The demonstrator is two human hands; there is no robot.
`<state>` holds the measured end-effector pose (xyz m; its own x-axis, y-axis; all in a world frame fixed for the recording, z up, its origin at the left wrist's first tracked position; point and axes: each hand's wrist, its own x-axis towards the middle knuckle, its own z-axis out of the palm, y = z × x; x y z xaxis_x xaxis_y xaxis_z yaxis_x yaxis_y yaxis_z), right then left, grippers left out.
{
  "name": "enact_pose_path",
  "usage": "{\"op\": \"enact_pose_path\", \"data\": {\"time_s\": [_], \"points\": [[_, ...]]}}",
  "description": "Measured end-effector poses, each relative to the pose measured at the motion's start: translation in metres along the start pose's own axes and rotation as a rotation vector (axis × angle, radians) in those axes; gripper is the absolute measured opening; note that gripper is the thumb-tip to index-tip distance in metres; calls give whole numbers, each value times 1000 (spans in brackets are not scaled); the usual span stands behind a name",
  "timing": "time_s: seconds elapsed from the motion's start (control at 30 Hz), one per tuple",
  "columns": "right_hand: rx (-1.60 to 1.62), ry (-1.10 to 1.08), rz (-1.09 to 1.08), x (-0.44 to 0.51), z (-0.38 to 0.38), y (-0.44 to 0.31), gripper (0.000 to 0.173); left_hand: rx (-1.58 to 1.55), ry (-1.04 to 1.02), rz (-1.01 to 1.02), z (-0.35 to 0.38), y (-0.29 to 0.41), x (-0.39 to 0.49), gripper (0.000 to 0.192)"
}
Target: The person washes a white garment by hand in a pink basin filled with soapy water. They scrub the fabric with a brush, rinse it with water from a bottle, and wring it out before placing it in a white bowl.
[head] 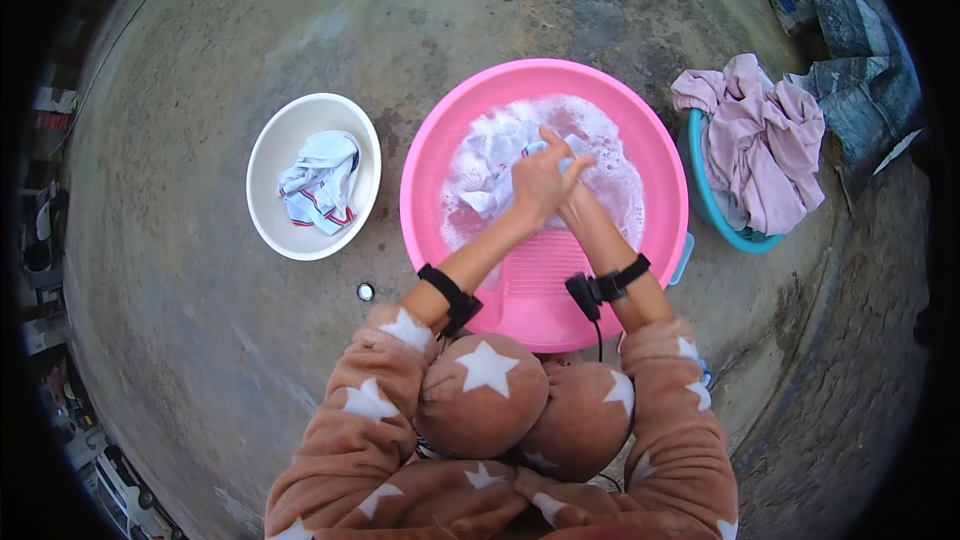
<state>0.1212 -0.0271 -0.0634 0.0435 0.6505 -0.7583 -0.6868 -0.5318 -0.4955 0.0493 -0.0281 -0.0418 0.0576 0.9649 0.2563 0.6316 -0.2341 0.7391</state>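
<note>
My left hand [537, 181] and my right hand [571, 178] overlap above the sudsy water of a pink plastic basin [431, 120]. The left hand covers part of the right one. Directly under them lies a wet white garment [487, 187] with a bit of blue trim, partly sunk in foam. Fingers of both hands are partly hidden, so whether they grip the cloth does not show. A ribbed washboard [544, 262] is moulded into the basin's near side, below my wrists.
At left, a white basin [262, 165] holds a white garment [322, 180] with red and navy trim. On the right, a teal basin [724, 225] is heaped with pink cloth [765, 142]. A small round object [365, 292] lies on the concrete floor [195, 255]. Crumpled sheeting [862, 82] lies far right.
</note>
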Motion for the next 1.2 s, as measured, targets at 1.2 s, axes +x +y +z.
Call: {"op": "enact_pose_path", "data": {"time_s": [1.2], "points": [[2, -103, -60, -1, -14, 3, 40, -136, 95, -117, -4, 20, -9, 34]]}}
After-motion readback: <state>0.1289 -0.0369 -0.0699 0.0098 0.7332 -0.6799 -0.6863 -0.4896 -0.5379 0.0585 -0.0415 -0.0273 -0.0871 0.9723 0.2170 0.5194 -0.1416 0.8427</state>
